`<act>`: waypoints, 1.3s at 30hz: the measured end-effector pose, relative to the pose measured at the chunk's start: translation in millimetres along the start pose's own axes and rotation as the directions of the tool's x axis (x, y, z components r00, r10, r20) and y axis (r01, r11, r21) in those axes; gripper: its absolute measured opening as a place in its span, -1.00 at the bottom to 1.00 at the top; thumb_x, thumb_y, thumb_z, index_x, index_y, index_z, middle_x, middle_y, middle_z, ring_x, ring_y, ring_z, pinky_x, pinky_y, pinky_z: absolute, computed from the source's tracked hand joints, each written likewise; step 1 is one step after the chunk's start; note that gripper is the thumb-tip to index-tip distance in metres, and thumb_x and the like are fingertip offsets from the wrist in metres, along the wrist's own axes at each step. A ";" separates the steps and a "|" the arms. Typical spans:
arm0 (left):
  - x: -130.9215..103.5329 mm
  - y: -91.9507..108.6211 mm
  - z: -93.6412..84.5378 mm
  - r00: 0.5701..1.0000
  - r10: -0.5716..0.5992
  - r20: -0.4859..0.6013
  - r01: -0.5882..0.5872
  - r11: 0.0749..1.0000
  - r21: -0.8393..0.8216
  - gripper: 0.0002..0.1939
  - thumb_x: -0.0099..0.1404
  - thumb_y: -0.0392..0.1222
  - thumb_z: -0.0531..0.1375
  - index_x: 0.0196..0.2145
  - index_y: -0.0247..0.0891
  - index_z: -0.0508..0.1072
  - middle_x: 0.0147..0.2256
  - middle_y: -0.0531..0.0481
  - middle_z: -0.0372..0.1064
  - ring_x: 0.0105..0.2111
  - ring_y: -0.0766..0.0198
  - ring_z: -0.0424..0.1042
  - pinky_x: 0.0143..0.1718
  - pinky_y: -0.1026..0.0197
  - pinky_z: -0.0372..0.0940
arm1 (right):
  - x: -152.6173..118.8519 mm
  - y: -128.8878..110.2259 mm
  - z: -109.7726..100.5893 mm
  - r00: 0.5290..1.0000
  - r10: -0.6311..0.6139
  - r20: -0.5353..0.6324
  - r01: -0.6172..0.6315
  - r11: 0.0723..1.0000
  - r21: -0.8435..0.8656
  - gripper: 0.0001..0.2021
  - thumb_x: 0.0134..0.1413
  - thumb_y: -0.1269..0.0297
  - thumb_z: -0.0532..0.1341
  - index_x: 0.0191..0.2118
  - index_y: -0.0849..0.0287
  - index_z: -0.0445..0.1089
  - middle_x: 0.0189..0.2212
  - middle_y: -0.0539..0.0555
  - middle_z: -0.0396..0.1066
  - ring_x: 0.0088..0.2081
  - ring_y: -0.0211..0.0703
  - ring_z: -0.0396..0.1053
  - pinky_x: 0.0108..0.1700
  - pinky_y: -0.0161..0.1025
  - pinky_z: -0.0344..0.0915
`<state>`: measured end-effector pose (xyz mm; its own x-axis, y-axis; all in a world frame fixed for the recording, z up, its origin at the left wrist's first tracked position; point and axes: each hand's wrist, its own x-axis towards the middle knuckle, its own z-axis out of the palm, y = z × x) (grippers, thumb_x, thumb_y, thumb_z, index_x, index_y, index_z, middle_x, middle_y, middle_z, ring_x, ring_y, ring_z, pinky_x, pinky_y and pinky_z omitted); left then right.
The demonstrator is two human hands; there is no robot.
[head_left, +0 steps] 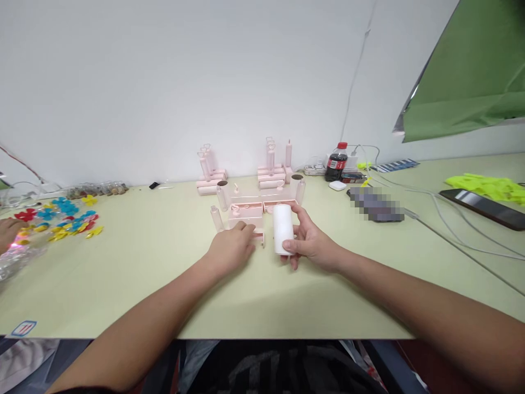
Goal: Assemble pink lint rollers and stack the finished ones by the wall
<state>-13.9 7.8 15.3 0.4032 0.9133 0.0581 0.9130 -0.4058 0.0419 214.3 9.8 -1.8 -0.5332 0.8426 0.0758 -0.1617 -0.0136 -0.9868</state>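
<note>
My right hand (308, 243) holds a white roll (283, 230), likely lint-roller paper, upright with the thumb across its front and fingers behind. My left hand (230, 249) is closed over a pink plastic piece (258, 238), which shows past the fingertips; its fingers partly hide the grip. Just behind the hands lie open pink plastic cases (246, 210), one partly hidden by the roll. Beside them stand a clear pinkish tube (216, 219) and rolls with brown cardboard cores, one at the left (222, 196) and one at the right (297, 189).
Pink rollers with upright handles (270, 161) stand along the wall. A cola bottle (336, 162), a white case (337, 186), cables and a phone (484, 208) are on the right. Colourful plastic flowers (68, 213) lie at left, where another person's hand (10, 232) reaches in.
</note>
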 end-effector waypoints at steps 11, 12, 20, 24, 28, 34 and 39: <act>-2.3 -1.2 0.0 0.993 -0.088 0.079 0.103 0.971 -0.217 -0.84 0.31 -0.12 0.07 -0.34 -0.24 0.35 -0.35 -0.14 0.42 -0.39 0.09 0.43 -0.46 0.17 0.22 | 0.1 -2.7 3.9 0.997 0.040 -0.066 -0.037 0.998 0.046 -0.02 -0.01 0.12 0.41 0.30 -0.13 -0.34 -0.38 -0.04 0.46 -0.46 -0.07 0.52 -0.55 -0.25 0.45; -1.5 -1.1 -0.5 0.988 -0.122 0.095 0.148 0.922 -0.359 -0.86 0.31 -0.12 0.08 -0.28 -0.23 0.33 -0.37 -0.11 0.41 -0.44 0.14 0.42 -0.50 0.20 0.21 | 0.1 -2.8 4.6 0.996 0.044 -0.078 -0.040 0.998 0.052 -0.03 0.00 0.11 0.40 0.30 -0.13 -0.34 -0.39 -0.05 0.46 -0.46 -0.07 0.52 -0.54 -0.24 0.46; 4.7 22.1 -10.9 0.943 -0.241 0.231 0.216 -0.089 -0.972 -0.62 0.33 -0.01 0.10 0.08 -0.01 0.15 -0.48 0.16 0.16 -0.60 0.37 0.26 -0.60 0.33 0.26 | -3.6 -2.6 19.3 0.980 0.094 -0.176 -0.070 0.988 0.139 -0.04 0.03 0.06 0.37 0.32 -0.12 -0.36 -0.42 -0.05 0.49 -0.40 -0.08 0.56 -0.35 -0.16 0.53; 3.3 34.5 -11.0 0.922 -0.299 0.245 0.161 -0.279 -0.947 -0.69 0.32 0.05 0.13 -0.05 -0.09 0.26 -0.47 0.14 0.17 -0.59 0.38 0.27 -0.56 0.31 0.30 | -4.9 5.9 28.4 0.983 0.092 -0.156 -0.071 0.988 0.135 -0.03 0.04 0.08 0.37 0.33 -0.16 -0.37 -0.31 -0.02 0.48 -0.38 -0.08 0.56 -0.33 -0.09 0.55; 2.2 40.4 -7.1 0.899 -0.340 0.275 0.176 -0.295 -0.939 -0.72 0.33 0.07 0.10 -0.14 -0.15 0.29 -0.45 0.08 0.25 -0.55 0.32 0.32 -0.58 0.28 0.30 | -5.6 13.8 34.9 0.992 0.050 -0.117 -0.038 0.994 0.102 -0.03 0.03 0.09 0.38 0.33 -0.25 -0.35 -0.07 0.07 0.42 -0.30 -0.09 0.55 -0.31 -0.03 0.56; 1.2 46.4 -5.7 0.886 -0.390 0.251 0.158 -0.255 -0.954 -0.70 0.33 0.10 0.10 -0.11 -0.14 0.31 -0.44 0.07 0.29 -0.55 0.29 0.33 -0.60 0.26 0.29 | -6.7 14.1 40.4 0.993 0.039 -0.109 -0.030 0.996 0.088 0.00 0.03 0.07 0.37 0.34 -0.24 -0.39 -0.01 0.11 0.39 -0.28 -0.11 0.53 -0.31 -0.06 0.56; 0.4 50.3 -6.1 0.864 -0.459 0.206 0.120 -0.210 -0.970 -0.68 0.35 0.10 0.08 -0.08 -0.14 0.32 -0.33 0.02 0.36 -0.50 0.31 0.36 -0.58 0.27 0.32 | -6.7 12.5 46.1 0.992 0.018 -0.124 -0.012 0.999 0.051 -0.01 0.02 0.03 0.36 0.35 -0.17 -0.37 0.01 0.16 0.38 -0.31 -0.10 0.53 -0.36 -0.10 0.55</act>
<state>31.8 -12.5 23.5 -0.0579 0.9830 -0.1743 -0.2031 0.1594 0.9661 177.6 -20.9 -8.0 -0.4286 0.9026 0.0394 -0.1978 -0.0511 -0.9789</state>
